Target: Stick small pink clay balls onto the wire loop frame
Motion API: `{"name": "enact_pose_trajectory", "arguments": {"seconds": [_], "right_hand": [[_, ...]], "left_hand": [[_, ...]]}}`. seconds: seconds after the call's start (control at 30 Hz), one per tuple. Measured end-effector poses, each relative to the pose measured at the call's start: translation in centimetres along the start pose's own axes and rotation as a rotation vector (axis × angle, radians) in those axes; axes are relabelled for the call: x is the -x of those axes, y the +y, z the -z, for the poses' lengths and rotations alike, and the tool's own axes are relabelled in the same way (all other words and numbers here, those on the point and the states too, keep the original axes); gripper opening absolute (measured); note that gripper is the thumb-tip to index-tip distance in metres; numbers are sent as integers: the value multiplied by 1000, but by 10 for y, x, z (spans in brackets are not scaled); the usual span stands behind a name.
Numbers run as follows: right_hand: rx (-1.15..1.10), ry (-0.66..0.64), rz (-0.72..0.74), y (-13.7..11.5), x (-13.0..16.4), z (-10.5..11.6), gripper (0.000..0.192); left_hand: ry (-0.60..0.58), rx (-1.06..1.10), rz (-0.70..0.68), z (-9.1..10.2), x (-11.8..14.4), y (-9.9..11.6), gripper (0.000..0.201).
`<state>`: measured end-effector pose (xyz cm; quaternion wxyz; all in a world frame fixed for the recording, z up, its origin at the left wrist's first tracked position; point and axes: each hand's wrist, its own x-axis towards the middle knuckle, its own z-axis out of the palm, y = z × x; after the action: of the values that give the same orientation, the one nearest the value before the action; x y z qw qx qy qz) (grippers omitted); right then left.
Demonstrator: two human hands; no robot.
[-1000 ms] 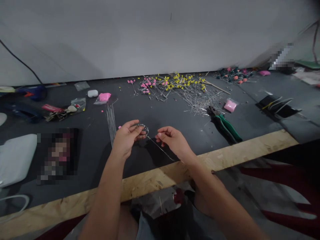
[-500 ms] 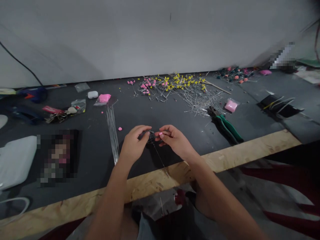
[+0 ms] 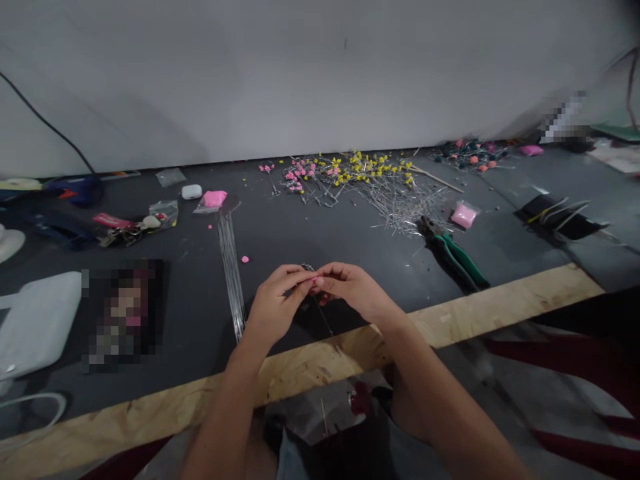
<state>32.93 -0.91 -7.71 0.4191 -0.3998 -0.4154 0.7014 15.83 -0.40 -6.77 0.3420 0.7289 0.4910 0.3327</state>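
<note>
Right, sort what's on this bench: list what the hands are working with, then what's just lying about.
In hand:
- thin wire, pinched by left hand and right hand
- straight wire bundle beside the left hand
- pile of pink- and yellow-tipped wires, same stock

Lying about:
- green-handled pliers
- pink packet
- white earbud case
- keys

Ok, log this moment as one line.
left hand: pinching thin wire | right hand: pinching same wire | fingertips meeting | green pliers: lying on table
</note>
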Motion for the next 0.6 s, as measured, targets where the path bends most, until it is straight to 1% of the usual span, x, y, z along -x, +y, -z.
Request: {"name": "enact_pose_trajectory", "arguments": {"seconds": [0.2,0.33,0.4,0.6], "right_hand": [[-44,30,-25,0,-2,-4,13],[-50,44,-43,-1,-3,-7,15],[-56,37,-51,0,-4,-7,16],[-29,71,-82,2,-4,-6,16]], "left_hand": [[32,16,-13,-1,4,-3,21],[75,-33,-114,-1,5,-4,17],[89,-54,-142,-1,5,-3,16],[69,-38,-125,-2,5,-7,17]]}}
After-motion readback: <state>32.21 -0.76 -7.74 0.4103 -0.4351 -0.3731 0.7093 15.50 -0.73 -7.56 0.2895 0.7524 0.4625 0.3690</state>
